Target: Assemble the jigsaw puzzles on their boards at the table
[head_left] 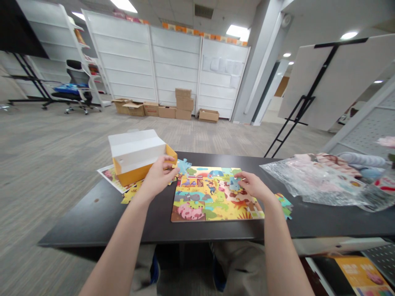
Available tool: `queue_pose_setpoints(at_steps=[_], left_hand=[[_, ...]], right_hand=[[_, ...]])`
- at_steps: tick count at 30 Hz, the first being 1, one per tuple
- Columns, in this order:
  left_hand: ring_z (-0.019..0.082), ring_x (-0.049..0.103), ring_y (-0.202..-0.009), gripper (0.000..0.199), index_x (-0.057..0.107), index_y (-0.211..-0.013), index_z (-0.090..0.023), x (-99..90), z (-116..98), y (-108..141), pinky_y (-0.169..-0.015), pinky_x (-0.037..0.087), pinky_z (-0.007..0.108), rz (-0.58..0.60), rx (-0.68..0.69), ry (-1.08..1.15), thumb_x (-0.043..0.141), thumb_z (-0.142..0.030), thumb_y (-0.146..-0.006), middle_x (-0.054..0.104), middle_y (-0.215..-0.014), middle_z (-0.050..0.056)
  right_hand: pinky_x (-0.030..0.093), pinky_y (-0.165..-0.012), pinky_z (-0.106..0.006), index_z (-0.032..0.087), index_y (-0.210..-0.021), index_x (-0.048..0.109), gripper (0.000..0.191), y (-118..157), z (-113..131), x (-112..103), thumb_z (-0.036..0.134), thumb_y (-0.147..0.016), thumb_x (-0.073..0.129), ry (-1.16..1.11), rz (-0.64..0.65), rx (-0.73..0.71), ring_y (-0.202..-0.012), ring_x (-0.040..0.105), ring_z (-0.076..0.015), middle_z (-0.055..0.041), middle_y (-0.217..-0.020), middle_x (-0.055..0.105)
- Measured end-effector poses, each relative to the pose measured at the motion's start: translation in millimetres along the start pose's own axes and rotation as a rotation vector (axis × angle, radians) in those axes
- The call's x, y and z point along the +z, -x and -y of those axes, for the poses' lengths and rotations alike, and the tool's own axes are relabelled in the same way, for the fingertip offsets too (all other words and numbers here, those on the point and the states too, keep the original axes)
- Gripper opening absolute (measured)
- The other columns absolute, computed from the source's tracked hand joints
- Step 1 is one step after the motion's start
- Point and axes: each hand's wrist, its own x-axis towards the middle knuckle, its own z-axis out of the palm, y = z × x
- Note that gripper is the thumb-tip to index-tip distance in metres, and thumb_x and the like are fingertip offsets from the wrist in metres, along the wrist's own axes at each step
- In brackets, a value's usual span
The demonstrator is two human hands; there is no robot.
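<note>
A colourful jigsaw puzzle (212,201) of cartoon animals lies on the dark table (92,218), its pieces mostly in place on the board. My right hand (251,186) pinches a blue puzzle piece (234,184) over the upper part of the puzzle. My left hand (159,177) is curled beside the corner of an open yellow-and-white box (138,158), and I cannot tell whether it holds anything. A light blue piece (184,166) lies just beyond it. Loose teal pieces (285,205) sit right of the puzzle, and yellow ones (131,193) lie under the box's front edge.
A crumpled clear plastic bag (311,181) with printed packaging covers the table's right side. A printed sheet (106,174) lies under the box. Flattened and stacked cardboard boxes (166,107) stand far off by white panels, and an easel board (327,82) stands to the right.
</note>
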Motion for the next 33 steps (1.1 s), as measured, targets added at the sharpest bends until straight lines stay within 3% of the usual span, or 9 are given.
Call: queue_pose_setpoints(at_steps=[3, 8, 13, 18, 22, 25, 29, 33], left_hand=[[0.018, 0.07, -0.071, 0.058, 0.054, -0.113, -0.019, 11.2, -5, 3, -0.067, 0.059, 0.031, 0.074, -0.03, 0.075, 0.078, -0.047, -0.068, 0.066, -0.079, -0.001], [0.018, 0.07, -0.077, 0.045, 0.063, -0.096, -0.015, 30.8, -9, 5, -0.072, 0.06, 0.033, 0.135, -0.062, 0.119, 0.079, -0.048, -0.069, 0.07, -0.086, 0.004], [0.018, 0.07, -0.074, 0.038, 0.068, -0.093, -0.014, 47.2, -7, 4, -0.063, 0.056, 0.027, 0.159, -0.072, 0.051, 0.074, -0.047, -0.075, 0.074, -0.081, 0.006], [0.019, 0.072, -0.076, 0.036, 0.069, -0.09, -0.015, 58.2, -5, 2, -0.064, 0.059, 0.029, 0.186, -0.085, 0.088, 0.078, -0.045, -0.074, 0.076, -0.083, 0.007], [0.019, 0.073, -0.078, 0.027, 0.067, -0.09, -0.015, 67.7, -6, 4, -0.073, 0.062, 0.033, 0.231, -0.125, 0.158, 0.077, -0.037, -0.076, 0.075, -0.083, 0.006], [0.02, 0.074, -0.08, 0.019, 0.065, -0.091, -0.016, 77.4, -6, 8, -0.079, 0.062, 0.035, 0.274, -0.109, 0.158, 0.072, -0.03, -0.081, 0.075, -0.081, 0.005], [0.021, 0.075, -0.086, 0.015, 0.063, -0.102, -0.017, 90.9, 0, 15, -0.083, 0.06, 0.037, 0.314, -0.003, 0.001, 0.058, -0.024, -0.089, 0.077, -0.087, 0.006], [0.025, 0.07, -0.108, 0.032, 0.06, -0.122, -0.018, 97.4, 9, 21, -0.095, 0.054, 0.039, 0.249, 0.191, -0.476, 0.049, -0.013, -0.092, 0.073, -0.116, 0.013]], right_hand=[[0.053, -0.065, -0.027, 0.019, -0.109, 0.073, 0.032, 0, -4, -2, 0.015, -0.085, 0.053, 0.078, 0.001, -0.002, -0.071, 0.067, -0.0179, -0.0056, -0.086, 0.074], [0.053, -0.077, -0.03, 0.02, -0.102, 0.076, 0.03, -1, -10, -1, 0.011, -0.082, 0.056, 0.201, -0.079, -0.017, -0.082, 0.069, -0.0201, -0.0071, -0.098, 0.076], [0.053, -0.08, -0.033, 0.019, -0.097, 0.075, 0.021, 0, -1, -1, 0.018, -0.081, 0.063, 0.27, -0.128, -0.036, -0.086, 0.07, -0.0225, -0.0096, -0.099, 0.075], [0.054, -0.079, -0.033, 0.02, -0.098, 0.071, 0.018, 1, 22, 2, 0.025, -0.086, 0.059, 0.058, -0.152, -0.131, -0.083, 0.07, -0.0205, -0.0079, -0.098, 0.076], [0.056, -0.076, -0.033, 0.021, -0.103, 0.067, 0.023, 4, 48, 13, 0.038, -0.091, 0.059, -0.166, -0.071, -0.2, -0.087, 0.07, -0.0207, -0.0072, -0.096, 0.074], [0.056, -0.07, -0.031, 0.023, -0.119, 0.059, 0.035, 8, 66, 23, 0.042, -0.09, 0.063, -0.329, 0.009, -0.187, -0.084, 0.07, -0.0189, -0.0064, -0.101, 0.072], [0.051, -0.057, -0.026, 0.025, -0.123, 0.052, 0.044, 6, 75, 32, 0.038, -0.084, 0.067, -0.452, 0.073, -0.169, -0.069, 0.066, -0.0159, 0.0, -0.087, 0.068], [0.048, -0.058, -0.027, 0.023, -0.11, 0.051, 0.037, -4, 56, 28, 0.036, -0.08, 0.067, -0.461, -0.08, -0.115, -0.064, 0.062, -0.016, 0.0047, -0.07, 0.062]])
